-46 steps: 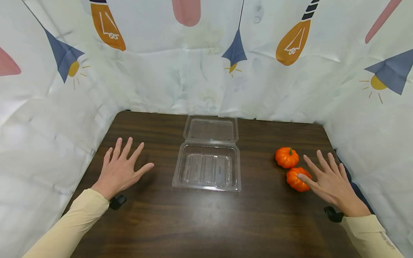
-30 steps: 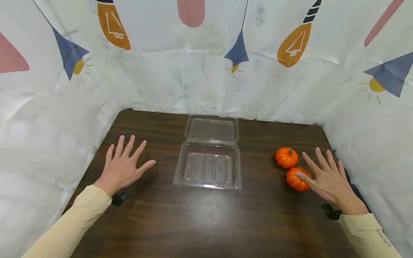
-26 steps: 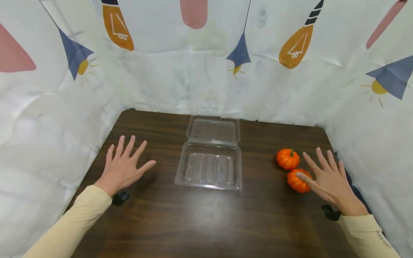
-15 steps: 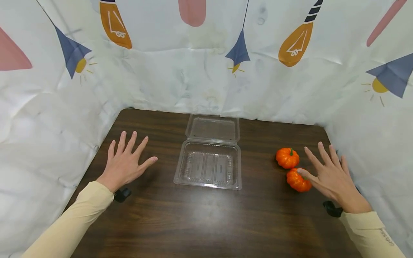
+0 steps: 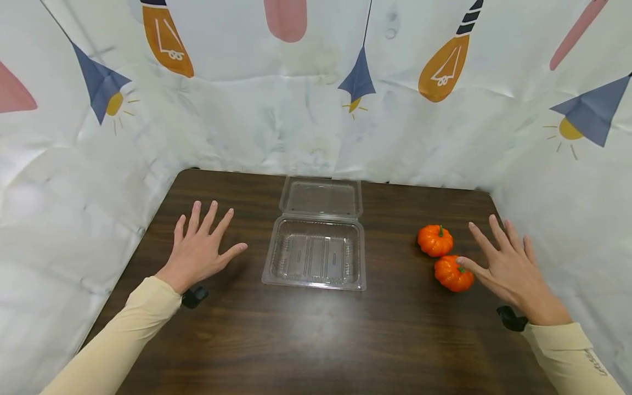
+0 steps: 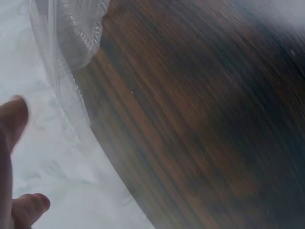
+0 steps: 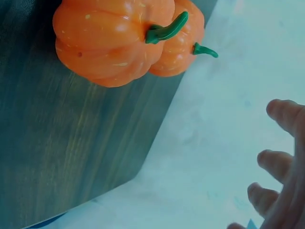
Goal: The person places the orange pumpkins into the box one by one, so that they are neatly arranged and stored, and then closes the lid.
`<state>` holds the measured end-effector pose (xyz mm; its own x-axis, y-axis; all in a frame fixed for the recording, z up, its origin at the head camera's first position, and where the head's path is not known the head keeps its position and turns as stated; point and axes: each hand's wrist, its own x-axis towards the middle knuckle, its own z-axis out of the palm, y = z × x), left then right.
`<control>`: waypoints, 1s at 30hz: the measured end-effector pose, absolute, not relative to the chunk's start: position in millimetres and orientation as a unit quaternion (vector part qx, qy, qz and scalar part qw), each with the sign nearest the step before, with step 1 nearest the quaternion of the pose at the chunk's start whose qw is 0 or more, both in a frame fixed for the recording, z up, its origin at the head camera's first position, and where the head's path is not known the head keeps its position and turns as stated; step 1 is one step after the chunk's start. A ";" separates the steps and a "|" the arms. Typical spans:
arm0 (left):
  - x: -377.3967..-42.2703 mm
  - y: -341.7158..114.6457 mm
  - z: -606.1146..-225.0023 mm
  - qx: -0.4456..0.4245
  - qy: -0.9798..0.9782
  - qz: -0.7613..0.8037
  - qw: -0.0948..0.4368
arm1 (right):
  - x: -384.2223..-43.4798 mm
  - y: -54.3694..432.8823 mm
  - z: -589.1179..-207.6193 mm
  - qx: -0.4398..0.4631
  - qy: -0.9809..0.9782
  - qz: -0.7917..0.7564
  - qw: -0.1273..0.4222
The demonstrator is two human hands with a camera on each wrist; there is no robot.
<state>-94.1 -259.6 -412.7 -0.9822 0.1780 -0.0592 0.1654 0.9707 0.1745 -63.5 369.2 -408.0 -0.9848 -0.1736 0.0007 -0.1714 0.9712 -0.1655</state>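
My left hand (image 5: 197,249) is held over the left side of the table with fingers spread, holding nothing. On the right, my right hand (image 5: 511,269) hovers with spread fingers beside two small orange pumpkins. Its thumb overlaps the nearer pumpkin (image 5: 452,274) in the head view; the farther pumpkin (image 5: 434,241) sits just behind it. Both have green stems, plain in the right wrist view, where the nearer pumpkin (image 7: 109,43) partly covers the other. Between the hands lies a clear plastic clamshell container (image 5: 316,280), its lid (image 5: 323,198) folded back toward the wall.
The dark wooden table (image 5: 316,351) ends at a white curtain (image 5: 222,126) printed with lamps and bulbs, which encloses the back and both sides. The container's lid reaches the table's back edge.
My left hand has drifted slightly right and away from me. The right hand has shifted a little right, uncovering more of the nearer pumpkin. Pumpkins and container stay put; the head view sways slightly.
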 end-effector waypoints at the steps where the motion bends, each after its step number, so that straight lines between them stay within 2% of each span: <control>1: -94.2 -258.7 -413.5 0.090 0.991 0.089 0.036 | -63.5 369.5 -408.2 -0.086 0.993 -0.087 0.006; 15: -100.9 -241.5 -433.4 0.115 0.980 0.162 -0.006 | -62.3 380.8 -429.0 -0.051 0.984 -0.169 -0.001; 25: -98.6 -227.1 -450.8 0.097 0.955 0.277 0.032 | -54.3 382.3 -449.9 -0.031 0.975 -0.221 0.004; 30: -100.6 -219.2 -458.5 0.095 0.936 0.337 0.031 | -50.3 380.7 -461.0 -0.036 0.969 -0.245 -0.001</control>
<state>-100.6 -219.2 -458.5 -0.9800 0.1989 0.0069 0.1577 0.7552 0.6363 -50.3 380.7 -461.0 -0.9974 -0.0692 0.0199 -0.0704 0.8775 -0.4744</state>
